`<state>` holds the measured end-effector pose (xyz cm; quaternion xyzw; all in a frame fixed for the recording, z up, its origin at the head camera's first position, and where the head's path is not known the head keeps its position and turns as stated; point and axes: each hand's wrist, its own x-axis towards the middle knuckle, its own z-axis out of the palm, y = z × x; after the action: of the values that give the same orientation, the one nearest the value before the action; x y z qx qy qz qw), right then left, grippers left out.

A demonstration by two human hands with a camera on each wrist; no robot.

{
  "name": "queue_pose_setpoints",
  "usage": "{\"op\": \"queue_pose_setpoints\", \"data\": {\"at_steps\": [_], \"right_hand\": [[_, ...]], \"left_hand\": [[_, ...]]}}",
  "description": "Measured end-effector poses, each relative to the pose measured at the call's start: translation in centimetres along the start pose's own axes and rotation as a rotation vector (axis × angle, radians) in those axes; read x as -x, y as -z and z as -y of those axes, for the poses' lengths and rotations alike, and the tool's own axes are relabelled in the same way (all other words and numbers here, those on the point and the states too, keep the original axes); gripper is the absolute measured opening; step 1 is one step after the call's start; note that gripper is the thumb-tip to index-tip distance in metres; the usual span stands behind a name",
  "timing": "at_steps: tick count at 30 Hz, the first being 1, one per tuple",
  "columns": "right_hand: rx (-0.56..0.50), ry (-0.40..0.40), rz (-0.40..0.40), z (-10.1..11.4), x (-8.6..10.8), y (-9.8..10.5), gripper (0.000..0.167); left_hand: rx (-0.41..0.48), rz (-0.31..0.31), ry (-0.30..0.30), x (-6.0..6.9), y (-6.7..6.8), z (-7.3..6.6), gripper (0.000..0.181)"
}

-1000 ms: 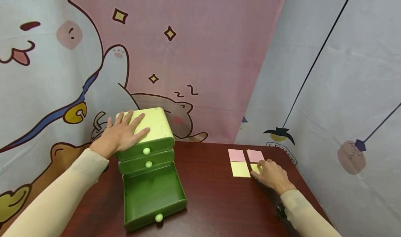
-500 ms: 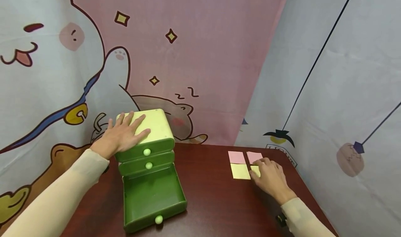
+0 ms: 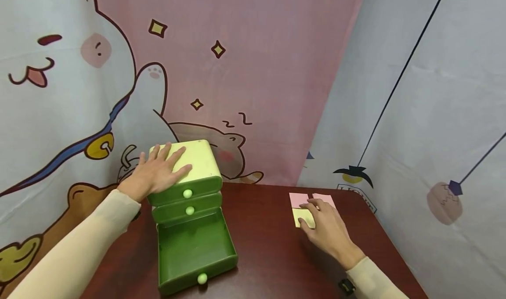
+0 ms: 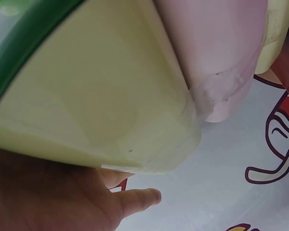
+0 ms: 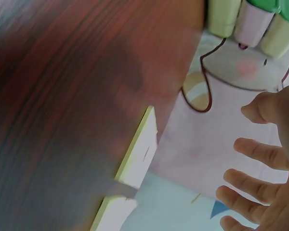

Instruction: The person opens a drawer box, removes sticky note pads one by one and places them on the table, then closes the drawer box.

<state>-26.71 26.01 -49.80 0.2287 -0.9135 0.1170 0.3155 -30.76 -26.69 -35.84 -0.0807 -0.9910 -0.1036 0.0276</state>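
Note:
My left hand (image 3: 158, 171) lies flat with spread fingers on the pale yellow top of a small green-fronted drawer unit (image 3: 199, 160). The bottom drawer (image 3: 197, 246) is pulled out, with nothing in it. Seen from the left wrist, the unit's yellow side (image 4: 96, 86) is beside the left hand (image 4: 62, 197). My right hand (image 3: 328, 228) hovers by a yellow sticky note pad (image 3: 302, 218), fingers loosely bent and apart, holding nothing. Behind it lie two pink sticky note pads (image 3: 298, 199). In the right wrist view the right hand (image 5: 265, 178) is apart from the pads (image 5: 138, 154).
The dark red-brown table (image 3: 265, 246) runs back to a cloth with cartoon animals (image 3: 253, 70) hanging behind it. A pale cloth (image 3: 446, 114) hangs along the right side. The open drawer's front, with its round knob (image 3: 202, 278), juts toward the person.
My right hand has moved left, from the right-hand yellow sticky note pad to over the left-hand one, its fingers spreading wider. The left hand has stayed on the drawer unit.

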Motion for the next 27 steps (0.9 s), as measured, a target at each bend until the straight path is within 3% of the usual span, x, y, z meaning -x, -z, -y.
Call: {"op": "queue_pose_setpoints", "data": {"at_steps": [7, 22, 27], "right_hand": [[-0.043, 0.098, -0.055, 2.3, -0.8, -0.5, 0.038], [-0.114, 0.217, 0.075, 8.2, -1.8, -1.7, 0.045], [-0.126, 0.266, 0.085, 10.2, -2.1, -2.0, 0.048]], "left_hand": [[-0.005, -0.001, -0.002, -0.2, -0.1, 0.1, 0.095], [-0.008, -0.006, -0.008, -0.4, -0.1, 0.0, 0.095], [-0.008, -0.010, -0.006, -0.1, -0.1, 0.0, 0.095]]}}
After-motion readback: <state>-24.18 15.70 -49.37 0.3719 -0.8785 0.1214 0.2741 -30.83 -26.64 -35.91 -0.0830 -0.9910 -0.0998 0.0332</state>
